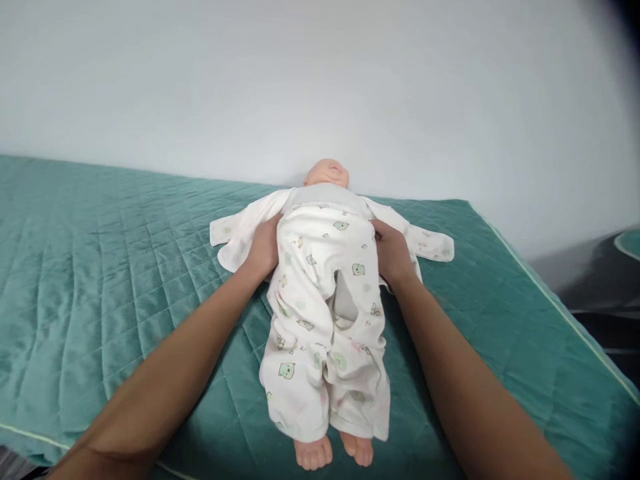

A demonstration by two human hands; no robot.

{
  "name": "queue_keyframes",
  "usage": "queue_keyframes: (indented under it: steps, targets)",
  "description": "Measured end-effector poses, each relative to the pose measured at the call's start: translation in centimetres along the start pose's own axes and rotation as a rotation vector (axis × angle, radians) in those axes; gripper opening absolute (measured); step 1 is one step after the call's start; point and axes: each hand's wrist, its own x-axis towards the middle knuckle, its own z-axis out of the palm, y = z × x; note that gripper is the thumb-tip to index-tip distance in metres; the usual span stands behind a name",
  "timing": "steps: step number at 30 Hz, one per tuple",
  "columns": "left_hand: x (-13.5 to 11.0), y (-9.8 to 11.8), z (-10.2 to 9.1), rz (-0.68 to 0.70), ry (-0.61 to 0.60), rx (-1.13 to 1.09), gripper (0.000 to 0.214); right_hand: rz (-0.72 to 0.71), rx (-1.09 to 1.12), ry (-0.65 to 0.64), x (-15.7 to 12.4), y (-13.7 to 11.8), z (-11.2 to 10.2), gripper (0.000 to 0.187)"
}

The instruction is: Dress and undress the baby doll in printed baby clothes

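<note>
A baby doll (pixel 327 173) lies on its back, head toward the wall and feet toward me. It wears white printed trousers (pixel 305 320) with small green animals, pulled up high over its grey torso (pixel 325 195). A white printed baby shirt (pixel 260 210) spreads open at both sides, sleeves stretched outward. My left hand (pixel 265 248) is closed at the left edge of the trousers near the waist, its fingertips hidden behind the cloth. On the opposite edge, my right hand (pixel 393 253) grips the trousers with curled fingers, partly hidden. A gap at the crotch shows grey beneath.
A green quilted cover (pixel 125 267) with light piping lies under the doll. The pale wall (pixel 300 80) rises directly behind its head. At the right, beyond the cover's edge, stands a dark object with a green rim (pixel 629 244), partly out of view.
</note>
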Motion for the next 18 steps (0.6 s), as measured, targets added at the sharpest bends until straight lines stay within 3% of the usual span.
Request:
queue_keyframes:
  steps: [5, 10, 13, 18]
  targets:
    - [0.1, -0.4, -0.7, 0.069, 0.056, 0.217, 0.01, 0.023, 0.037, 0.086, 0.1, 0.7, 0.2, 0.019]
    - [0.3, -0.1, -0.5, 0.05, 0.2, 0.039, 0.012, -0.063, 0.158, 0.261, 0.1, -1.0, 0.2, 0.01]
    - [0.8, 0.5, -0.9, 0.17, 0.183, 0.012, 0.012, -0.133, 0.22, 0.14, 0.1, -2.2, 0.0, 0.009]
    - [1.7, 1.2, -2.1, 0.375, -0.116, 0.132, 0.016, -0.158, 0.208, -0.092, 0.7, -1.7, -0.7, 0.012]
